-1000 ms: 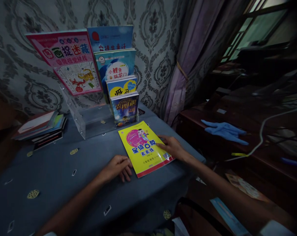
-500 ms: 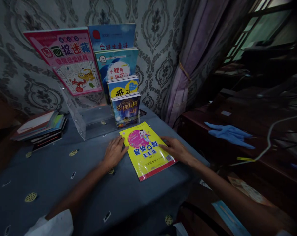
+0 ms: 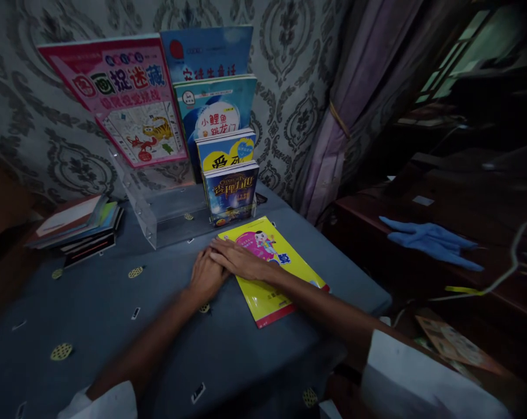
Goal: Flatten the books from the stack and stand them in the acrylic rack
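Yellow arithmetic workbook [image 3: 296,265]: lies face up near the right-hand edge of the table, just in front of the clear book stand; its cover shows a cartoon figure and a red lower strip.
Left hand [image 3: 206,278]: we see it beside the workbook's left edge, palm down; its fingertips are partly covered, so we cannot tell whether its fingers are together or apart.
Right hand [image 3: 239,259]: reaches across the workbook's upper left part, fingers outstretched and close together, their tips overlapping the left hand (whether its palm presses on the cover, we cannot tell).
Clear book stand [image 3: 176,230]: carries a pink picture-puzzle book [image 3: 128,107] at its left and, at its right, a stepped row of books, with a small dark-blue book [image 3: 232,192] in front.
Patterned tablecloth [image 3: 93,308]: grey-blue, dotted with pineapples; on it, at far left, we find a stack of books [image 3: 86,224].
Dark red side desk [image 3: 363,209]: a blue glove [image 3: 429,238] lies there, near a pale cable [image 3: 503,282].
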`<state>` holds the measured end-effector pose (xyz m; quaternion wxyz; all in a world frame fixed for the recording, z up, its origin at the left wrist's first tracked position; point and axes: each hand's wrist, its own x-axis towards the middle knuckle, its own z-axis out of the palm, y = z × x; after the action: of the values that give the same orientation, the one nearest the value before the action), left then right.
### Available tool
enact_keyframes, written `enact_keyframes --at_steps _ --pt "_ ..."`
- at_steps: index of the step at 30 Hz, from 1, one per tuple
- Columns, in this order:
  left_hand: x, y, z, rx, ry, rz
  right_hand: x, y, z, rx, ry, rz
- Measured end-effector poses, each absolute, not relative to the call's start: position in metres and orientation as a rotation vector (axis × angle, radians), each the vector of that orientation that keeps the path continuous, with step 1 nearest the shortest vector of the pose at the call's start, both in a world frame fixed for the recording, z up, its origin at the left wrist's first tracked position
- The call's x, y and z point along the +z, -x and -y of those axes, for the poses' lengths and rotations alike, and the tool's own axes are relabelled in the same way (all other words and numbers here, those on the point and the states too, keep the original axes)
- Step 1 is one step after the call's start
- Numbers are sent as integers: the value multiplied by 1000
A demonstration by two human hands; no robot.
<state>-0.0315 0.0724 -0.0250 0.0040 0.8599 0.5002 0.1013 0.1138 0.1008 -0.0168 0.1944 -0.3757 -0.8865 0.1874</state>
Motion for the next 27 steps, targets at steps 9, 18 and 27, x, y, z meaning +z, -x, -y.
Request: enact_keyframes --at_steps 9,18,27 --pt "-24 31 -70 341 -2778 -1619 -44 -128 -126 490 1072 2418" --pt "-29 34 -73 330 -2832 -1607 -48 -187 -135 339 1344 2342" --pt "-35 37 -75 399 -2850 -1569 -52 -248 -157 464 1314 2247"
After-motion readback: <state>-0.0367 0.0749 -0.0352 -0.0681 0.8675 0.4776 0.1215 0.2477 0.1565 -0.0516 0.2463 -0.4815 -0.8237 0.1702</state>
